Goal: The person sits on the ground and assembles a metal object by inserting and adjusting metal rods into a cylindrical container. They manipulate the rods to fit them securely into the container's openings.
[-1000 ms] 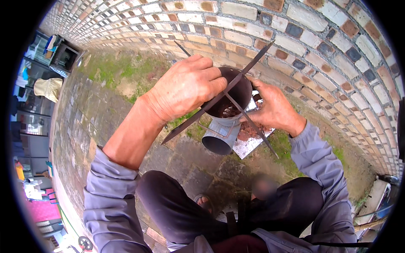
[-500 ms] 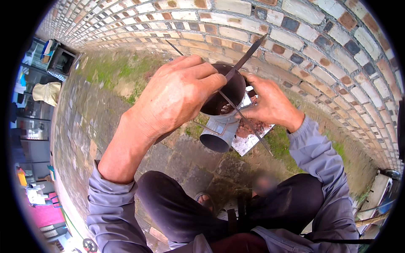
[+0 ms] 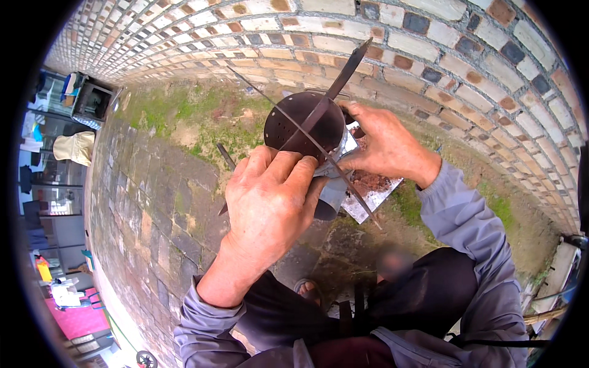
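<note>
Dark metal cylinder (image 3: 327,127): over mossy ground (image 3: 153,196), near its edge by brick wall (image 3: 392,67) | crossed bars (image 3: 320,110): across mouth | right hand (image 3: 389,142): gripping cylinder's side | left hand (image 3: 270,191): curled at near rim, cannot tell grip

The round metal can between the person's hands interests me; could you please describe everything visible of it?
The round metal can has an open mouth facing the camera and a dark brown, rusty-looking inside, with small holes in its wall. Two crossed bars of dark metal span the mouth in view. The right hand grips its right side; the left hand covers part of its near edge, so contact there is unclear. A grey pipe shows beneath it.
</note>
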The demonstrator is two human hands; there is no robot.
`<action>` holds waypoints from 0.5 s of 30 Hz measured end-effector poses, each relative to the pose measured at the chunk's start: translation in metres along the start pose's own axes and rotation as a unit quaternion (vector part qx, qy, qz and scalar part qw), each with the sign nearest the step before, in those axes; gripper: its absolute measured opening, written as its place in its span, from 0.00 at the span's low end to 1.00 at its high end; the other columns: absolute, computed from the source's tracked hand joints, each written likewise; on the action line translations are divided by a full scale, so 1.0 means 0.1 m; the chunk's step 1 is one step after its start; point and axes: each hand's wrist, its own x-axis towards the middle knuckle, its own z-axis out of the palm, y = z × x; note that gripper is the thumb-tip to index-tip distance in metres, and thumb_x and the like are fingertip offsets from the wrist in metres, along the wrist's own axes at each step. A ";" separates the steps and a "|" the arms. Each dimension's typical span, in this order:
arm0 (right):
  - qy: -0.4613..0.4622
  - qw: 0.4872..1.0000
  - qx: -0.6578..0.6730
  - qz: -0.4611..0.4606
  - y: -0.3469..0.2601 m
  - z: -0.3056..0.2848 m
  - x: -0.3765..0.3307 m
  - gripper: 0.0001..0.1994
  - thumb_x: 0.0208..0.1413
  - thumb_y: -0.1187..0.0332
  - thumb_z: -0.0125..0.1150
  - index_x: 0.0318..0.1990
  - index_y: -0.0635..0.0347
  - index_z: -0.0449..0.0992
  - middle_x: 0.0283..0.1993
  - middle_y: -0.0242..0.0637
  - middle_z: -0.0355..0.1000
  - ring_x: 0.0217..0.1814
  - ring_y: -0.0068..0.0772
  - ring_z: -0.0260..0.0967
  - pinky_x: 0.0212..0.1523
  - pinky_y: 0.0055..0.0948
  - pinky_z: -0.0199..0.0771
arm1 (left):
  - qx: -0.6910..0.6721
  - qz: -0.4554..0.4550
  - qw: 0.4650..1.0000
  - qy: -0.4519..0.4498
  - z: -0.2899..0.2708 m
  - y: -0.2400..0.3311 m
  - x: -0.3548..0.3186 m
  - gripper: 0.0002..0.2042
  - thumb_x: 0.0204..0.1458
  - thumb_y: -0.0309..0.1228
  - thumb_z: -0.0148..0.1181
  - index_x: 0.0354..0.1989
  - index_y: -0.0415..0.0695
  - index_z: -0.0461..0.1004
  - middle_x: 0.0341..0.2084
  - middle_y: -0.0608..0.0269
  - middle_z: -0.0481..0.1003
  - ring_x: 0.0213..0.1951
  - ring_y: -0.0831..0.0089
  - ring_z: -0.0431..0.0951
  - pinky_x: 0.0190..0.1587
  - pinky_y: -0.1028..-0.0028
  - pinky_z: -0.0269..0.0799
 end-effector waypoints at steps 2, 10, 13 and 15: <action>-0.005 1.000 -0.003 0.003 -0.01 0.00 0.00 0.42 0.34 0.62 0.80 0.59 0.70 0.65 0.50 0.59 0.72 0.55 0.59 0.70 0.56 0.44 0.71 | -0.006 -0.018 0.999 0.041 0.08 0.02 -0.03 0.11 0.39 0.30 0.70 0.33 0.45 0.79 0.29 0.68 0.75 0.33 0.65 0.74 0.33 0.68 0.72; 0.007 1.000 -0.006 -0.007 -0.01 0.02 0.00 0.42 0.34 0.62 0.79 0.59 0.68 0.64 0.49 0.59 0.72 0.54 0.59 0.71 0.56 0.44 0.71 | -0.010 -0.089 0.995 0.035 0.11 0.16 0.01 0.09 0.42 0.26 0.67 0.34 0.46 0.79 0.28 0.66 0.76 0.30 0.63 0.75 0.31 0.68 0.73; -0.007 1.000 0.005 0.014 -0.02 0.01 0.00 0.42 0.34 0.63 0.79 0.59 0.68 0.64 0.49 0.59 0.73 0.54 0.59 0.71 0.55 0.44 0.71 | -0.018 -0.115 0.993 -0.021 0.13 0.18 -0.03 0.09 0.44 0.24 0.65 0.35 0.45 0.79 0.27 0.62 0.76 0.29 0.59 0.77 0.30 0.64 0.73; 0.003 1.000 0.001 0.001 0.01 0.03 -0.02 0.42 0.35 0.63 0.79 0.59 0.68 0.64 0.48 0.59 0.73 0.54 0.59 0.71 0.55 0.44 0.72 | -0.028 -0.131 0.990 -0.051 0.17 0.17 -0.04 0.09 0.45 0.23 0.64 0.36 0.44 0.78 0.27 0.60 0.76 0.28 0.57 0.78 0.29 0.62 0.73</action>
